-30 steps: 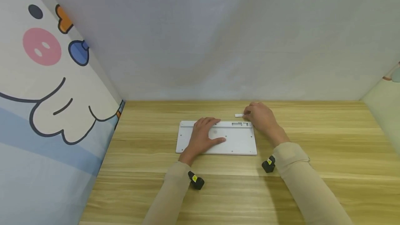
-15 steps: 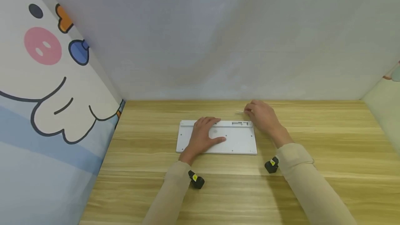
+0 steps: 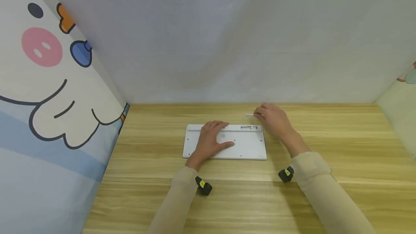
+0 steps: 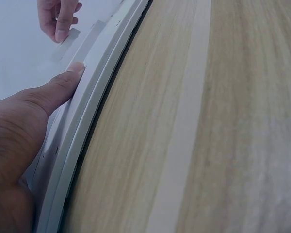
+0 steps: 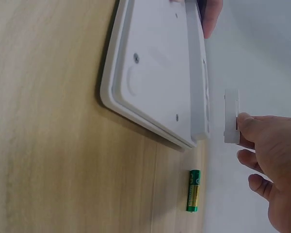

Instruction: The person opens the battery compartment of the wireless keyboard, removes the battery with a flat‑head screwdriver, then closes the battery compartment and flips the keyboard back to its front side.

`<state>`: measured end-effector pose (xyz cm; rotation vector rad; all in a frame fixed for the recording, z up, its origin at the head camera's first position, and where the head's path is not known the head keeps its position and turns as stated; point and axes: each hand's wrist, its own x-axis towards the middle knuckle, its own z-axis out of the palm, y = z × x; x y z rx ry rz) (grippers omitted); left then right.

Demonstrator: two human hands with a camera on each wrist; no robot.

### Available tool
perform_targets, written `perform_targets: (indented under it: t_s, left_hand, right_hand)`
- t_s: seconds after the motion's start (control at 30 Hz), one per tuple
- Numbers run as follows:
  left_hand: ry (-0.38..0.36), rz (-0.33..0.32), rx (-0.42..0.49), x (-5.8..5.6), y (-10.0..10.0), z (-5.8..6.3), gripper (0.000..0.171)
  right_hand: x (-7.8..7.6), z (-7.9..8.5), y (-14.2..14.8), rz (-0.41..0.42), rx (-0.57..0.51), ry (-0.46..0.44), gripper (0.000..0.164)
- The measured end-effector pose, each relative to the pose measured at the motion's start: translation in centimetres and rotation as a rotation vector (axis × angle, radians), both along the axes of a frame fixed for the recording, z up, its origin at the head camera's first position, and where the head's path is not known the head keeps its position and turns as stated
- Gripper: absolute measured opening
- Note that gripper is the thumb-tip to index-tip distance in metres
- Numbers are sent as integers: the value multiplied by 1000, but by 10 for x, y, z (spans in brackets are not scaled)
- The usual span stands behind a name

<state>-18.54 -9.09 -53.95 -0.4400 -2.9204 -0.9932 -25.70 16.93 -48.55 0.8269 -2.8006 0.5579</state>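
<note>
A white keyboard (image 3: 247, 147) lies upside down on the table, screws showing in its underside. The battery slot (image 3: 246, 128) near its far right corner is uncovered. My left hand (image 3: 210, 141) rests across it, thumb spread out on the underside and fingers reaching the far raised edge. Just beyond the far right corner, my right hand (image 3: 273, 121) pinches a small white battery cover (image 5: 231, 116) between thumb and fingers, above the table and apart from the keyboard. In the left wrist view, the left thumb (image 4: 65, 87) presses on the keyboard.
A green and gold battery (image 5: 193, 191) lies on the wooden table (image 3: 156, 198) near the keyboard's corner, in the right wrist view. A grey backdrop (image 3: 227, 46) stands behind the table, and a cartoon-printed panel (image 3: 65, 125) at the left.
My right hand has drawn slightly back and to the right, and the battery cover has turned from flat-on to nearly edge-on. The left hand and keyboard stay in place.
</note>
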Motion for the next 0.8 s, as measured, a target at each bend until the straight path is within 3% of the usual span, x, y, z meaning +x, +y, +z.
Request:
perform_targets:
  t_s: [0.27, 0.8]
  left_hand:
    - [-6, -7, 4, 1, 0, 0, 76]
    - [16, -27, 16, 8, -4, 2, 76]
  right_hand:
    - [11, 3, 0, 20, 4, 37, 14]
    - [36, 3, -7, -12, 32, -63, 17]
